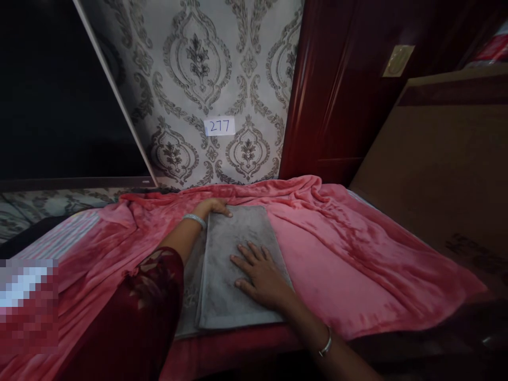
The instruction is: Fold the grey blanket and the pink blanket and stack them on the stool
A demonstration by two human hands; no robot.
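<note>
A grey towel point(238, 222) lies folded on a pink plush blanket point(317, 264). Its upper layer is turned over to the right, and a strip of the lower layer point(190, 296) with a faint raised pattern shows on the left. My left hand point(216, 206) is at the towel's far left corner, thumb on top and fingers closed at the edge, partly hidden. Flat on the middle right of the towel rests my right hand point(260, 275), its fingers spread.
Behind the blanket rises a patterned wall point(246, 63) with a paper label point(219, 126) reading 277. A large dark screen point(67, 95) stands at the left. On the right are a dark red wooden panel point(329, 79) and a big cardboard box point(444, 174). Striped cloth point(67, 233) shows beneath the blanket.
</note>
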